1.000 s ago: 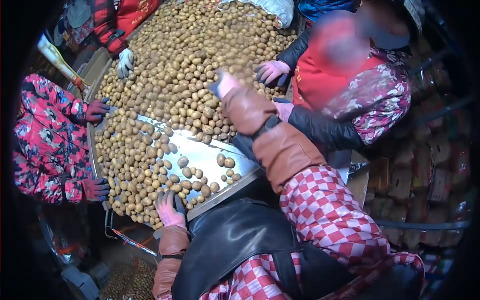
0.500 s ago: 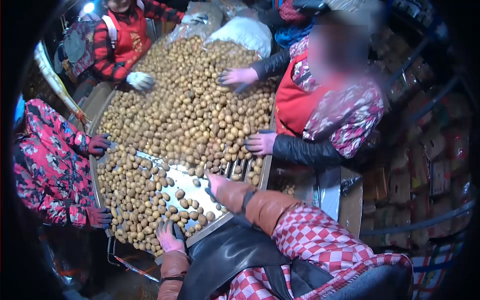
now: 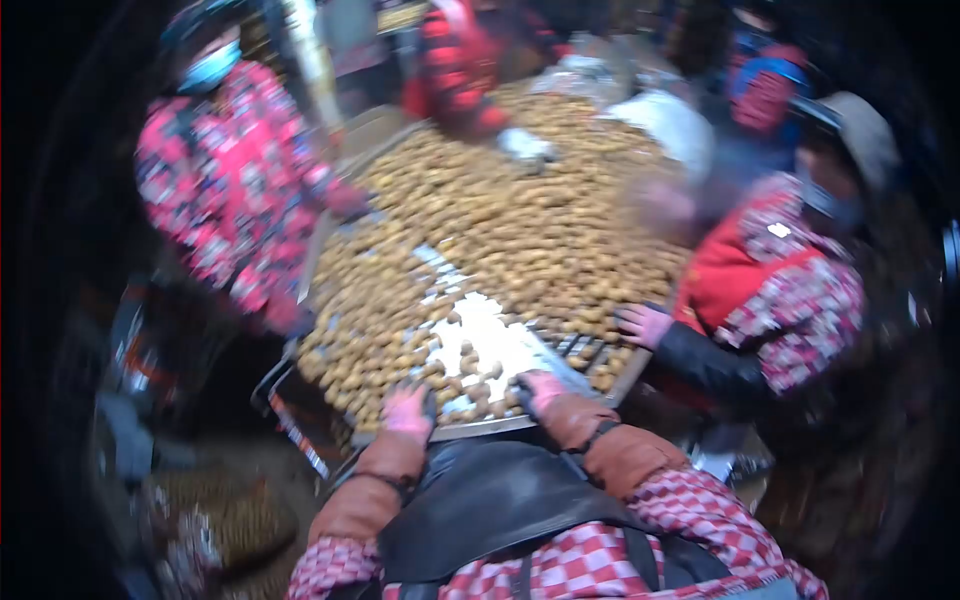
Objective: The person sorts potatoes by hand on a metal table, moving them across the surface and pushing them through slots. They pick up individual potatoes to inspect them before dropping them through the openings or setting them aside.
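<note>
Many small potatoes [image 3: 500,210] cover a metal-rimmed sorting table [image 3: 485,428], with bare shiny metal [image 3: 490,335] showing near its front. My left hand [image 3: 407,408], in a pink glove with dark fingers, lies at the front edge against potatoes, its fingers stretched forward. At the front right, my right hand [image 3: 540,390] wears the same kind of glove. Its fingers point left, beside a few potatoes on the bare metal, and look outstretched, though blurred. No potato shows gripped in either hand.
Co-workers stand around the table. A gloved hand [image 3: 643,325] rests on potatoes at right, a white glove [image 3: 527,147] at the back, and a dark glove [image 3: 347,200] at left. Slotted bars [image 3: 583,347] show at the front right; a white sack [image 3: 665,125] lies behind.
The view has swung, so the table appears farther right. My right hand has drawn back from beside the slotted bars toward the front edge. My left hand stays at the front edge.
</note>
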The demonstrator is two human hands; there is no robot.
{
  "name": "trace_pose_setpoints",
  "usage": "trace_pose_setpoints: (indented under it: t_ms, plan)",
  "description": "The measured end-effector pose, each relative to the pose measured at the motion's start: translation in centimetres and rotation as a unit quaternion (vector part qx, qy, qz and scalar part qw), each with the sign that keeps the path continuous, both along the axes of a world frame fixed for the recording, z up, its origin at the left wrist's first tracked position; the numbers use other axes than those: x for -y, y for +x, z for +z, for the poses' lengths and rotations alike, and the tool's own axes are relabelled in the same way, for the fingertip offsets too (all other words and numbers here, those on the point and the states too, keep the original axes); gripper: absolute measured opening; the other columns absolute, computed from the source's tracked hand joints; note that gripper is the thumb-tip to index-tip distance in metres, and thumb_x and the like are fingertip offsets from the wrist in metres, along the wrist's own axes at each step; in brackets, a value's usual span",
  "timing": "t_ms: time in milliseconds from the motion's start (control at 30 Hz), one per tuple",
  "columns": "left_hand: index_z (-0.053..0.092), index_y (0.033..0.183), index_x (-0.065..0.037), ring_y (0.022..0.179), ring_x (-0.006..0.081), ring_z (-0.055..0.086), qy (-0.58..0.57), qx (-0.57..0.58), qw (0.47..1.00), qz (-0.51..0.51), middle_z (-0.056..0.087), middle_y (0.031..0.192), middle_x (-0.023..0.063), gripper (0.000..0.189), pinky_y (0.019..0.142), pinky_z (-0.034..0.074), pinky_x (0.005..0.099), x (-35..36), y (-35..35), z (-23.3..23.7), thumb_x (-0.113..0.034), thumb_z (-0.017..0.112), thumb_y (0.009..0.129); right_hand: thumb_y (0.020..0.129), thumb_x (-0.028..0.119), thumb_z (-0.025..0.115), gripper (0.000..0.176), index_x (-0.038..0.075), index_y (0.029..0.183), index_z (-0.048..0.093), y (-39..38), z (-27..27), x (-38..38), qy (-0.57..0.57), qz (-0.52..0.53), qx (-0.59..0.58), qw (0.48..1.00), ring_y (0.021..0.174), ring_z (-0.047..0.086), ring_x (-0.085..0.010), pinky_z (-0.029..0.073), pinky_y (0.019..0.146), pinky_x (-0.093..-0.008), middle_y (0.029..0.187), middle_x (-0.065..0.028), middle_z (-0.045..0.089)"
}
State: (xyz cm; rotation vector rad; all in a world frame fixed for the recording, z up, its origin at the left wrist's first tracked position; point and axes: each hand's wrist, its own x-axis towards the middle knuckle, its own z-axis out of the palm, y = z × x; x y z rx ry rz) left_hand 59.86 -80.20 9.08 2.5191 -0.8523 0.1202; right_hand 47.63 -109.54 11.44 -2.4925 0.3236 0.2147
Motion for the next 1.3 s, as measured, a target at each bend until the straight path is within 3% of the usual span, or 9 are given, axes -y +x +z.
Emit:
trace_pose_setpoints:
  t_ms: [167,267,367,433,567,700,1100,1133,1300]
  plan:
    - [0.068,0.121,-0.013,0.128,0.0340,0.055,0.056,0.015,0.998,0.008,0.067,0.125,0.0120,0.036,0.110,0.040,0.0523,0.1,-0.3,0.0,-0.026,0.067,0.087,0.089,0.026,0.071,0.064,0.008,0.147,0.049,3.5,-1.4,3.8,-0.101,0.081,0.028,0.991,0.120,0.062,-0.0316,0.047,0.107,-0.0418,0.133,-0.0214,0.063]
    - [0.063,0.128,-0.015,0.137,0.0347,0.046,0.091,-0.035,0.995,-0.012,0.060,0.137,0.0096,0.046,0.115,0.033,0.0515,-0.1,-0.3,0.9,-0.019,0.066,0.082,0.096,0.011,0.067,0.058,0.005,0.149,0.044,8.2,3.4,10.2,0.362,-0.204,0.104,0.903,0.068,0.063,-0.0182,0.052,0.065,-0.0299,0.084,-0.0099,0.069]
    - [0.063,0.129,-0.015,0.135,0.0346,0.047,0.080,-0.035,0.996,-0.013,0.061,0.135,0.0095,0.045,0.114,0.033,0.0516,-0.3,-0.4,0.5,-0.020,0.067,0.084,0.095,0.006,0.068,0.061,0.005,0.151,0.044,10.3,-0.2,16.6,0.498,-0.197,0.156,0.830,0.066,0.062,-0.0159,0.050,0.063,-0.0268,0.089,-0.0082,0.070]
    - [0.064,0.128,-0.015,0.135,0.0343,0.047,0.054,-0.040,0.998,0.000,0.062,0.135,0.0094,0.042,0.114,0.033,0.0521,-0.1,0.0,0.2,-0.023,0.067,0.087,0.093,0.008,0.073,0.066,0.005,0.152,0.044,11.9,-1.2,17.5,0.100,-0.157,0.151,0.971,0.078,0.064,-0.0139,0.051,0.072,-0.0269,0.109,-0.0106,0.071]
    - [0.066,0.125,-0.016,0.135,0.0336,0.048,0.039,-0.027,0.999,-0.003,0.063,0.132,0.0090,0.036,0.114,0.033,0.0533,0.1,-0.5,0.8,-0.028,0.065,0.092,0.089,0.008,0.076,0.065,0.007,0.148,0.050,15.2,-0.9,20.7,-0.116,-0.256,0.346,0.895,0.110,0.066,-0.0257,0.052,0.096,-0.0354,0.127,-0.0239,0.066]
    - [0.065,0.127,-0.016,0.136,0.0333,0.047,0.072,-0.054,0.996,-0.014,0.062,0.133,0.0086,0.039,0.113,0.034,0.0543,0.4,-0.2,2.2,-0.027,0.068,0.089,0.079,0.071,0.071,0.084,0.035,0.150,0.046,17.7,6.1,12.0,-0.265,-0.304,-0.074,0.912,0.148,0.033,-0.0366,0.030,0.113,-0.0660,0.157,-0.0024,0.045]
    - [0.064,0.126,-0.012,0.132,0.0351,0.051,0.079,0.009,0.997,-0.010,0.064,0.130,0.0113,0.040,0.112,0.036,0.0530,1.3,-0.5,1.9,-0.030,0.069,0.091,0.088,0.044,0.072,0.054,0.034,0.139,0.057,14.2,-0.7,2.1,-0.094,0.006,0.009,0.996,0.135,0.049,-0.0302,0.025,0.115,-0.0689,0.138,-0.0108,0.057]
    - [0.064,0.126,-0.012,0.132,0.0351,0.051,0.084,0.003,0.996,-0.005,0.064,0.129,0.0115,0.040,0.112,0.036,0.0526,1.4,-0.6,2.2,-0.031,0.069,0.091,0.086,0.037,0.076,0.060,0.032,0.142,0.055,13.0,-0.5,1.5,-0.102,0.029,0.044,0.993,0.128,0.053,-0.0365,0.043,0.108,-0.0511,0.137,-0.0166,0.056]
    - [0.063,0.129,-0.012,0.133,0.0363,0.049,0.087,-0.027,0.996,-0.004,0.062,0.132,0.0116,0.043,0.112,0.035,0.0544,1.9,-0.5,2.4,-0.033,0.070,0.091,0.081,0.008,0.071,0.048,0.017,0.128,0.067,6.9,-1.6,5.3,0.029,0.033,0.145,0.988,0.120,0.057,-0.0395,0.048,0.105,-0.0450,0.131,-0.0174,0.059]
